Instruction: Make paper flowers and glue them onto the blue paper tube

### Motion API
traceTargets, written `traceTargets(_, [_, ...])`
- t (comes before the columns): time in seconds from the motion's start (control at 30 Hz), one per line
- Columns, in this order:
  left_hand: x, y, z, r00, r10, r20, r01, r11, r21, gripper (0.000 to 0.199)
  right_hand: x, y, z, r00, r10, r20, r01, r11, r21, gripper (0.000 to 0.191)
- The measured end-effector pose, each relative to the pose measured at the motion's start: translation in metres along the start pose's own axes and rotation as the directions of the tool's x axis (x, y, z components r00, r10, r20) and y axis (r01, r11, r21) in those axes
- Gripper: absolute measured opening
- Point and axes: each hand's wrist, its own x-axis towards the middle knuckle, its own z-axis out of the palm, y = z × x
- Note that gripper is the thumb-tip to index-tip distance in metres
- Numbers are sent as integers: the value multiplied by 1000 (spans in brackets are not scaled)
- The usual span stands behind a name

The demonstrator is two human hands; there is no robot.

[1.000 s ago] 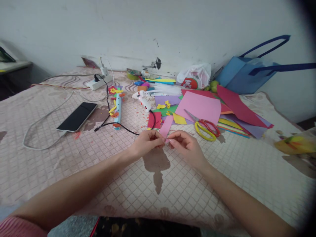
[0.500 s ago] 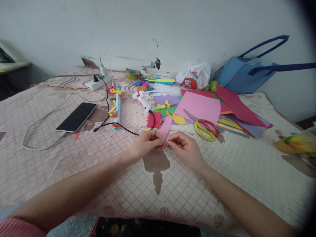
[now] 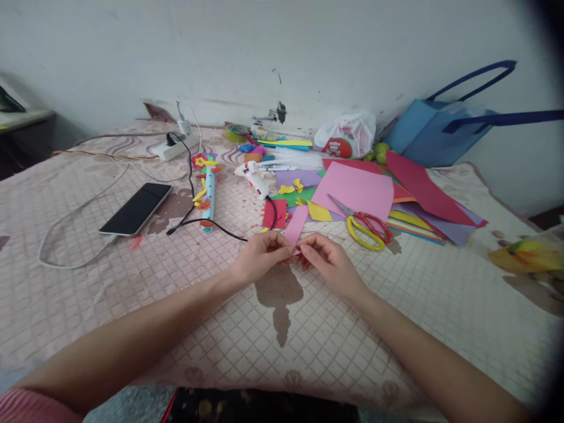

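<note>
Both hands meet fingertip to fingertip over the middle of the worktop [image 3: 317, 346], well in from its near edge; between them is a small pink piece [image 3: 297, 251], so both are occupied with this one thing and neither is on a tool. The left hand [image 3: 263, 256] is nearly closed, thumb against forefinger in a pinch on the piece; the right hand [image 3: 329, 262] pinches it from the other side with thumb and forefinger, its other fingers loosely curled; the piece is mostly covered, so its shape and any fold cannot be told.

Just beyond the fingertips lies a pink paper strip [image 3: 296, 223], running away towards the far edge; whether it touches the hands cannot be told. To its left is a red paper piece [image 3: 271, 215]; to its right, scissors [image 3: 339, 205] with red and yellow handles lie partly on a large pink sheet [image 3: 359, 188], clear of the right hand; the white glue gun [image 3: 258, 181] rests farther back; nearer the left edge are a light blue strip [image 3: 211, 194] with coloured shapes along it and a phone [image 3: 136, 208] on its cable.
</note>
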Motion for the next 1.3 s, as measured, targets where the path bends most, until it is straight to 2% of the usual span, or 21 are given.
traceTargets(0.13, [0, -1, 0, 1000, 26, 14, -27, 998, 55, 19, 0, -3, 0, 999, 41, 29, -40, 998, -39, 23])
traceTargets(0.3, [1, -3, 2, 997, 9, 73, -7, 1000, -18, 23, 0, -3, 0, 1000, -8, 25, 12, 990, -141, 23])
traceTargets(0.37, [1, -2, 2, 996, -5, 91, 6, 1000, -14, 24, 0, -2, 0, 999, -3, 39, 8, 993, -121, 24])
traceTargets(0.57, [1, -2, 0, 999, 16, 49, -19, 999, 44, 23, 3, 2, -1, 996, 50, 75, -52, 998, 22, 25])
traceTargets(0.8, [1, 0, 0, 995, -41, 86, 39, 999, 25, 25, 1, 1, 5, 998, 21, 62, -20, 1000, -15, 22])
traceTargets(0.87, [2, -1, -1, 994, -54, 98, 52, 998, 16, 27, 3, 0, 0, 997, -11, 73, 16, 997, -69, 21])
traceTargets(0.93, [3, -2, -2, 997, -42, 69, 41, 999, 12, 27, 9, 0, -16, 997, -61, 38, 67, 979, -193, 22])
traceTargets(0.97, [3, -2, -3, 998, -33, 44, 33, 999, 11, 28, 12, 2, -29, 996, -92, -17, 83, 956, -281, 22])
traceTargets(1.0, [4, -2, -4, 999, -27, 20, 26, 1000, 11, 28, 16, 5, -46, 984, -133, -121, 77, 920, -383, 22])
traceTargets(1.03, [5, -2, -4, 1000, -18, -2, 18, 1000, 9, 28, 20, 9, -64, 961, -169, -220, 38, 866, -498, 21])
traceTargets(1.1, [5, 0, -6, 1000, 1, -31, -1, 1000, 3, 29, 25, 20, -102, 905, -220, -363, -130, 671, -730, 21])
traceTargets(1.2, [6, 4, -7, 997, 25, -67, -25, 1000, 3, 30, 26, 40, -144, 872, -221, -437, -243, 581, -777, 29])
traceTargets(1.3, [5, 7, -7, 995, 27, -99, -27, 1000, 5, 32, 25, 55, -160, 878, -175, -447, -294, 540, -789, 34])
